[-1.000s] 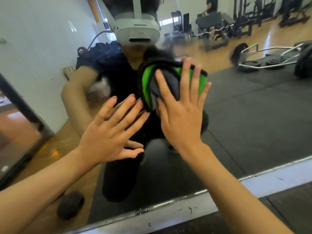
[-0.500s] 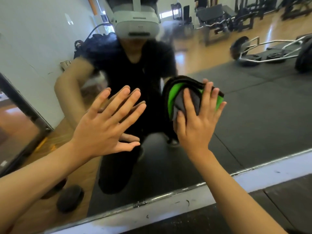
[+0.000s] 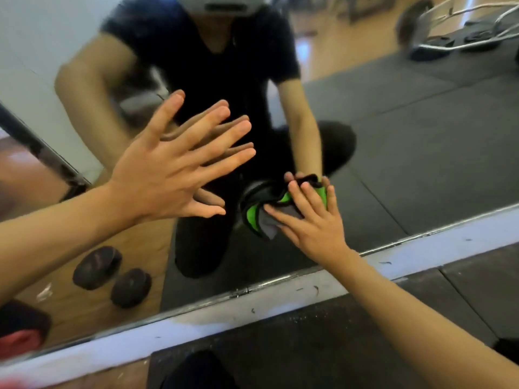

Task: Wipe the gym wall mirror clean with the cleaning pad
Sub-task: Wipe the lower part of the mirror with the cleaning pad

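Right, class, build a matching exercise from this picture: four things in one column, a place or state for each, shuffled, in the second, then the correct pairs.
Things:
1. left hand
2. right hand
3. cleaning pad
4. mirror

Places or states:
A. green, grey and black, bunched against the glass
B. fingers spread, holding nothing, flat on the glass
C. presses the pad low, near the bottom edge
D. reflects dark gym mats

Pairs: 1-B, 2-C, 3-A, 4-D

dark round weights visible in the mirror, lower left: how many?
2. Both reflected in the mirror on the wood floor, side by side: one left, the other right and lower. More may lie out of frame.
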The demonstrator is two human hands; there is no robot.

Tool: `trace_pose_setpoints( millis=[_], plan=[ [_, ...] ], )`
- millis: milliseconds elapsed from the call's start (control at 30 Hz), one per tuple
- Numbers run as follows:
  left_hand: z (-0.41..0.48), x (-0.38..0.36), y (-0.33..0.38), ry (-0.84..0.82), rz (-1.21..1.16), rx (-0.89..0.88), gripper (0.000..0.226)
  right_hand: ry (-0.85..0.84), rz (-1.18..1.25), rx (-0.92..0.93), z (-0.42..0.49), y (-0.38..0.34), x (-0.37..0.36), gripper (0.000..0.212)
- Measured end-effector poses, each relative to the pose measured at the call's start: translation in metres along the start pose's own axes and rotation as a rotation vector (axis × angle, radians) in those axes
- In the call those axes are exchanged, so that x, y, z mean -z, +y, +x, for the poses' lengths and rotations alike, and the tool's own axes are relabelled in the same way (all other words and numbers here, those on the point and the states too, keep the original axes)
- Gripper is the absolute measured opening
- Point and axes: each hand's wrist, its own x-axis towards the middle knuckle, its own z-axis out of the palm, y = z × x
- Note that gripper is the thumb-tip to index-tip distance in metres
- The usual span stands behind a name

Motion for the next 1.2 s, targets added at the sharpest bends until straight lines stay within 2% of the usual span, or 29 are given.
trace_pose_setpoints(
  millis=[67, 133, 200, 267, 333, 467, 567, 667, 800, 867, 967, 1067, 1133, 1200],
  plan=[
    [-0.001, 0.001, 0.007, -0.135, -0.162, 0.072, 0.103, 0.056, -0.001, -0.157, 0.012, 0.011, 0.004, 0.059],
    [0.005, -0.004, 0.001, -0.059, -0.128, 0.03, 0.102, 0.048, 0.015, -0.247, 0.004, -0.005, -0.004, 0.061],
    [0.008, -0.009, -0.005, 0.081, 0.022, -0.027, 0.092, -0.022, -0.009, -0.061, -0.027, -0.033, -0.019, 0.067],
    [0.007, -0.011, -0.008, 0.112, 0.091, -0.042, 0.092, -0.221, -0.031, 0.258, -0.062, -0.058, -0.028, 0.081],
    [0.002, -0.007, -0.003, 0.11, 0.1, -0.032, 0.096, -0.407, -0.038, 0.473, -0.083, -0.068, -0.03, 0.09],
    [0.0, -0.007, -0.002, 0.093, 0.055, -0.039, 0.094, -0.427, -0.09, 0.604, -0.09, -0.035, -0.026, 0.073],
    [-0.003, -0.008, 0.004, 0.086, 0.009, 0.004, 0.096, -0.47, -0.108, 0.571, -0.095, -0.008, -0.016, 0.096],
    [-0.004, -0.005, 0.005, 0.098, 0.001, 0.011, 0.096, -0.542, -0.032, 0.499, -0.098, -0.026, -0.018, 0.112],
    [-0.003, -0.005, 0.004, 0.096, 0.016, 0.01, 0.095, -0.576, -0.017, 0.642, -0.082, -0.1, -0.036, 0.1],
    [-0.004, -0.007, 0.006, 0.08, -0.002, 0.009, 0.095, -0.601, -0.055, 0.695, -0.078, -0.114, -0.04, 0.095],
    [-0.004, -0.014, 0.004, 0.074, -0.012, 0.015, 0.095, -0.575, -0.094, 0.709, -0.085, -0.077, -0.035, 0.093],
    [-0.004, -0.017, 0.003, 0.086, -0.047, 0.022, 0.095, -0.476, -0.133, 0.668, -0.098, -0.013, -0.019, 0.1],
    [-0.002, -0.014, 0.002, 0.13, -0.016, 0.015, 0.092, -0.43, -0.115, 0.551, -0.1, 0.023, -0.005, 0.096],
    [-0.001, -0.01, 0.003, 0.145, 0.019, 0.012, 0.091, -0.361, -0.086, 0.358, -0.085, 0.048, 0.006, 0.081]
  ],
)
